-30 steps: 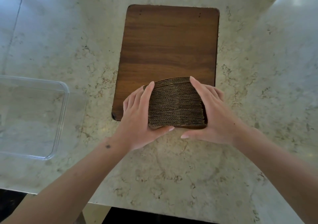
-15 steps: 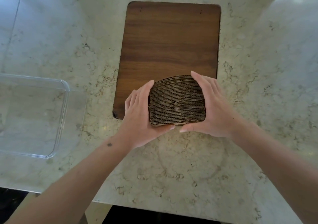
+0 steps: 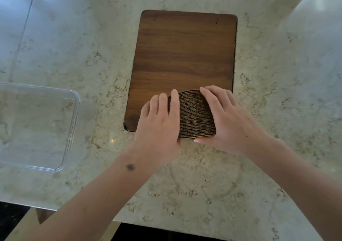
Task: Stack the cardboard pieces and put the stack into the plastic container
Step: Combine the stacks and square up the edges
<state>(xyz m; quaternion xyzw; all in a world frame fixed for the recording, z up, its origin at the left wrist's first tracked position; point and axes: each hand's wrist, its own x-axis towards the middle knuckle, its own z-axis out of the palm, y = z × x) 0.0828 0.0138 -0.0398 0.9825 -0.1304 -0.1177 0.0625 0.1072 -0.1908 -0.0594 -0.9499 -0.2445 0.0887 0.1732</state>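
A thick stack of corrugated cardboard pieces (image 3: 195,115) stands at the near end of a wooden board (image 3: 185,55). My left hand (image 3: 159,122) grips its left side, fingers lying over the top edge. From the right, my right hand (image 3: 227,120) grips the other side, with its fingers over the top and its thumb along the near bottom corner. Only the middle strip of the stack shows between the hands. The clear plastic container (image 3: 75,115) sits to the left on the counter, apart from the board, with nothing inside.
The marble counter (image 3: 203,185) runs to a near edge at the bottom of the view, with dark floor below. A paler raised surface lies at the far right (image 3: 314,28).
Both hands shifted from flanking the stack's sides to reaching over its top, closing in so less cardboard shows. The stack stays on the board's near end.
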